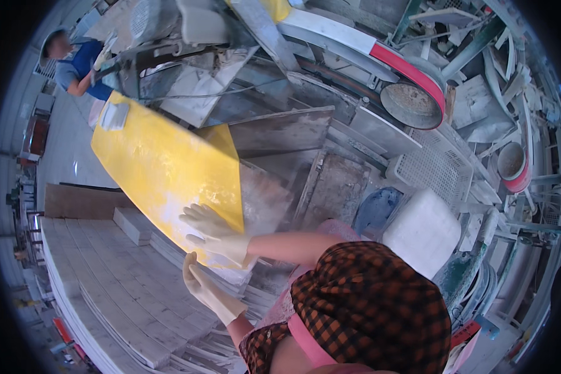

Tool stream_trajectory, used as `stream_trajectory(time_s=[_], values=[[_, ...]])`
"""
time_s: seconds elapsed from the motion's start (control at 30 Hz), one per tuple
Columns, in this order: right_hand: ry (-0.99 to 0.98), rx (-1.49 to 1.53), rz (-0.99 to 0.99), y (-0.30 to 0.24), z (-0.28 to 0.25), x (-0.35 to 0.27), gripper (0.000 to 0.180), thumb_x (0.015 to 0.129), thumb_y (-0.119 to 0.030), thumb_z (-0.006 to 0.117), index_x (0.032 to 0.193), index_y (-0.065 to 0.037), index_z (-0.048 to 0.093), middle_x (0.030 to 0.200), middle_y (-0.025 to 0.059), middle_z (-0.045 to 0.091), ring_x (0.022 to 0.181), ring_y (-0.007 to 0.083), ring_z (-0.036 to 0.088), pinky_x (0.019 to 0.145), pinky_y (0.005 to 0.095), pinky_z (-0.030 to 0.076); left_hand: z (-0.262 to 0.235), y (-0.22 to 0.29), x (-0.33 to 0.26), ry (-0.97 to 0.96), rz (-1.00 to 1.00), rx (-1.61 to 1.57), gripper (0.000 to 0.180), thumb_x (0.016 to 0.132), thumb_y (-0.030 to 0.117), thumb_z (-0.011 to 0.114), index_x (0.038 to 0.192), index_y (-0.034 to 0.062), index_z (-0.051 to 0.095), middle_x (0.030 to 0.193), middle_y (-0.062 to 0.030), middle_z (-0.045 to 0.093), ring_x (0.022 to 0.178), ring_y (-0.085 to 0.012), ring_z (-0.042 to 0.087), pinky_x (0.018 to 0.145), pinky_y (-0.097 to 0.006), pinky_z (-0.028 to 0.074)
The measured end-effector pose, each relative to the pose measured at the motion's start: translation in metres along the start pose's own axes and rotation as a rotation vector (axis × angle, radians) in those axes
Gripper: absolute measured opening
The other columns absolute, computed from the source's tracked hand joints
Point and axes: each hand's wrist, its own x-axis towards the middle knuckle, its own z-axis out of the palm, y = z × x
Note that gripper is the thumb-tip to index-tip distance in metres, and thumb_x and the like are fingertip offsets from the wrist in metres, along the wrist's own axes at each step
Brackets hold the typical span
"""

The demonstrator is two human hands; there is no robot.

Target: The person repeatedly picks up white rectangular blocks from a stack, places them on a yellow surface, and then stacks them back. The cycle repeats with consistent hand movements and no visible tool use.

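Observation:
My right hand (217, 235), in a cream rubber glove, is over the near end of a long yellow work surface (168, 168). Its fingers are stretched out and apart, with nothing seen in them. Just below it, at the surface's near edge, my left hand (207, 288) wears a matching glove. Its fingers point up, stretched out, and I see nothing in its grasp. Whether either hand touches the surface cannot be made out. Whitish smears mark the yellow top.
Long pale slabs (118, 280) lie stacked at lower left. A co-worker (81, 65) in a blue apron stands at the far left, near a small white stack (114, 116) on the yellow surface. At right are a perforated crate (433, 163) and a white block-like object (422, 232).

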Motion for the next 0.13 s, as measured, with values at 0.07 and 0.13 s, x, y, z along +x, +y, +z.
stream_trajectory(time_s=[0.07,0.13], values=[[0.033,0.107,-0.088,0.022,-0.025,0.006,0.056,0.099,-0.031,0.062,0.148,-0.008,0.047,0.157,0.0204,0.041,0.152,0.0395,0.026,0.126,0.0499,0.018,0.025,0.008,-0.008,-0.014,-0.004,0.062,0.039,0.109,0.022,0.046,0.140,-0.0024,0.051,0.137,-0.0138,0.059,0.133,-0.0220,0.052,0.116,-0.036,0.036],[0.233,0.108,-0.240,0.061,-0.062,0.022,0.062,0.096,-0.029,0.068,0.150,-0.007,0.046,0.157,0.0180,0.041,0.151,0.0379,0.028,0.125,0.0499,0.020,0.047,0.018,-0.005,-0.086,0.022,0.157,0.040,0.109,0.024,0.047,0.140,-0.0006,0.051,0.140,-0.0113,0.057,0.134,-0.0236,0.051,0.117,-0.038,0.035]])
